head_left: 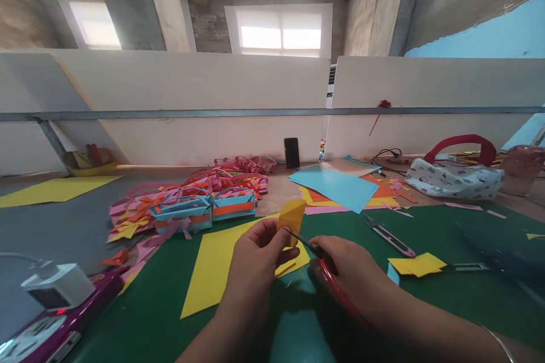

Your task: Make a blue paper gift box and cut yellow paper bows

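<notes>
Pinched in my left hand is a small piece of yellow paper, held upright above the mat. My right hand grips red-handled scissors, whose blades reach to the lower part of that piece beside my left thumb. How far the blades are apart I cannot tell. Under my hands lies a larger yellow sheet on the green cutting mat, with small yellow strips near its right side.
Blue paper baskets and pink and orange paper pieces stand left. Coloured sheets, a phone and a fabric basket are farther back. A pink-handled cutter and yellow squares lie right; a purple power strip left.
</notes>
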Motion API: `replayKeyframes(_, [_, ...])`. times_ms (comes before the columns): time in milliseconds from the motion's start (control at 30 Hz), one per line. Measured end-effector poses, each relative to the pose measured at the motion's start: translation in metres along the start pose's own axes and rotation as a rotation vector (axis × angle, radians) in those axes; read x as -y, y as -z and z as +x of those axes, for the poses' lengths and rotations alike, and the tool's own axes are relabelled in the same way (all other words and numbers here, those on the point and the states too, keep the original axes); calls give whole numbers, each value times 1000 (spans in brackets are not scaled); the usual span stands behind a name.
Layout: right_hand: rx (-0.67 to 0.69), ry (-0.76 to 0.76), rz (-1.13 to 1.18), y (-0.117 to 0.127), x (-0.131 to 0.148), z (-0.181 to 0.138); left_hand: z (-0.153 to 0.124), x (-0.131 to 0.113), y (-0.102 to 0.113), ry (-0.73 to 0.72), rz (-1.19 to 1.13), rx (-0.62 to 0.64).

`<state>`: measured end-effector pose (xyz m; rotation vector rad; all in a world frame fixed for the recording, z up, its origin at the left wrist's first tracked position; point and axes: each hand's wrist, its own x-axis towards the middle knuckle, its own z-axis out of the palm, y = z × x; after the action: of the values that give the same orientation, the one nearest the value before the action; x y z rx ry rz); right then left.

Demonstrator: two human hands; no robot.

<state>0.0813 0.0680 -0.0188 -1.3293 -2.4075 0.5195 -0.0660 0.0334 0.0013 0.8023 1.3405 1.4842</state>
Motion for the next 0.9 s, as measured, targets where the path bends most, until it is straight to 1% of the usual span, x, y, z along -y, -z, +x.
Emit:
replayKeyframes(167, [-12, -11, -37, -2, -1, 1, 0, 1, -1, 12, 2, -3])
replayKeyframes(567, [-50, -26, -127, 4, 5, 0, -4, 0, -2, 33, -45, 21])
replayKeyframes(900, [-63, -5, -200, 4, 6, -1, -1, 3, -1, 34, -88, -15])
